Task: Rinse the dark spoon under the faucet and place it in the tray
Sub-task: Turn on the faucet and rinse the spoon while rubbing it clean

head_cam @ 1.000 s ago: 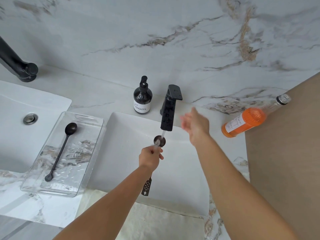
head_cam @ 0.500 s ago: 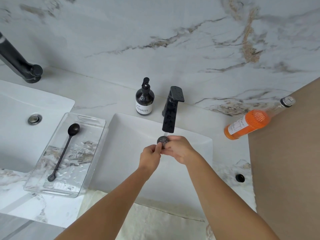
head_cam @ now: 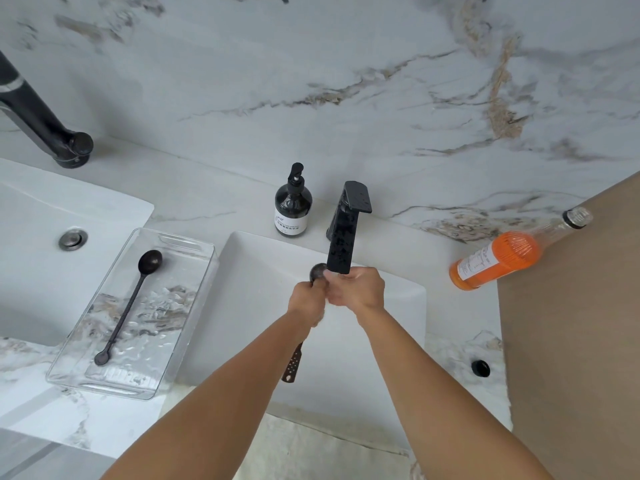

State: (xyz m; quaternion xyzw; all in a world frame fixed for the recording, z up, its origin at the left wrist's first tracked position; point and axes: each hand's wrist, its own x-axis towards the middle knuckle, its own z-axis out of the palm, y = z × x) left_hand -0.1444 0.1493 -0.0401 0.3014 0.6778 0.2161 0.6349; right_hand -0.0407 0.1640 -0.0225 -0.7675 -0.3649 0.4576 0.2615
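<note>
Two dark spoons: one lies in the clear tray (head_cam: 194,271), the dark spoon (head_cam: 318,271) gripped by left hand (head_cam: 308,303) and right hand (head_cam: 356,292) under one faucet (head_cam: 346,230), above the white sink (head_cam: 398,341) in a marble tabletop (head_cam: 207,202).

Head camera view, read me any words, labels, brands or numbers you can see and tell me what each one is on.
Dark pump bottle, white label: print too small to read.
Orange bottle, white label: print too blurred to read.
Nothing else carries readable text.
</note>
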